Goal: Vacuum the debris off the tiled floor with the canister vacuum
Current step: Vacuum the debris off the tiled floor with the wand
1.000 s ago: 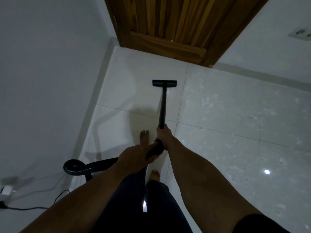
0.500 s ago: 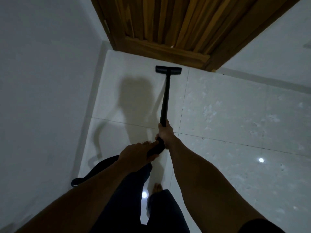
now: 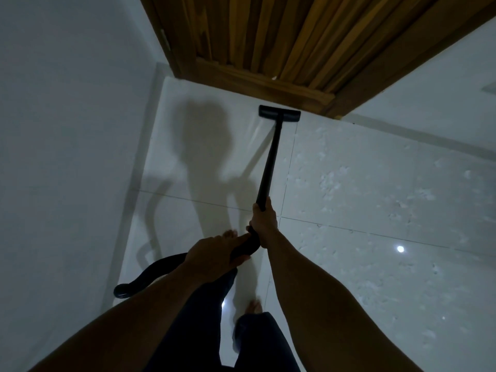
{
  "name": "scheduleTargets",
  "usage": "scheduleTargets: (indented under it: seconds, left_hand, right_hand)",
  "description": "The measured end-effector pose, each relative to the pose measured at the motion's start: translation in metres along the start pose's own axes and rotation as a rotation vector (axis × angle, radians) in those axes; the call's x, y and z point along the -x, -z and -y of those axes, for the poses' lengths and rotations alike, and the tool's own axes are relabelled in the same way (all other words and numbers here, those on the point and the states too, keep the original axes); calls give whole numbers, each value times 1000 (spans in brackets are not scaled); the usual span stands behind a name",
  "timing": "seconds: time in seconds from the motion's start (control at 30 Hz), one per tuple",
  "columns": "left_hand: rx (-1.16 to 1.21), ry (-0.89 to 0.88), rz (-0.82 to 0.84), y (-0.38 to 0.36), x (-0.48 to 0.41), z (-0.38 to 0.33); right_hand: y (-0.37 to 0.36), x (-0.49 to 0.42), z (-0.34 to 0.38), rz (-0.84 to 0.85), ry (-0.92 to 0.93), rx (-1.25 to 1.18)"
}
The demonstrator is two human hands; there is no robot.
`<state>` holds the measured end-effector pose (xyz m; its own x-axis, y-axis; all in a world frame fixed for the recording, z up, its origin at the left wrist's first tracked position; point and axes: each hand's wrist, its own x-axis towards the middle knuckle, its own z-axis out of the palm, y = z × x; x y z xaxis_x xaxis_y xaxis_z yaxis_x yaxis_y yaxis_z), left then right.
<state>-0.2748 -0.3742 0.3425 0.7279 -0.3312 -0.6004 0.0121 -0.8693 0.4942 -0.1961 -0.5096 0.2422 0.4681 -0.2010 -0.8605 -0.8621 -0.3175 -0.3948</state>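
A black vacuum wand (image 3: pixel 269 159) runs away from me to its flat floor head (image 3: pixel 279 113), which rests on the pale tiled floor (image 3: pixel 375 189) just in front of the wooden door. My right hand (image 3: pixel 264 222) grips the wand's lower end. My left hand (image 3: pixel 214 257) holds the curved black handle behind it. The black hose (image 3: pixel 150 275) curls off to the left and down. Pale flecks of debris are scattered over the tiles on the right. The canister itself is out of view.
A wooden door (image 3: pixel 281 41) and its frame close the far side. A white wall (image 3: pixel 67 157) runs along the left, another (image 3: pixel 429 89) at the right rear. My bare feet (image 3: pixel 253 307) and dark trousers are below the hands.
The floor head has slid forward, from mid-tile to right up against the door's threshold. I have stepped forward, and both hands kept their hold.
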Motion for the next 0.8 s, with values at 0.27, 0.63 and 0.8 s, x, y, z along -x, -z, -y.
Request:
scheduleTargets:
  seconds: [0.27,0.63,0.8]
  left_hand:
    - [23,25,-92,11,-9,18]
    - [167,12,-136,8,18,3]
    - [83,6,-74,-28,63,-11]
  right_hand:
    - [-5,-9,33,80,-48,-165]
    - [3,24,40,73,-43,-16]
    - [-4,49,-25,105,-44,24]
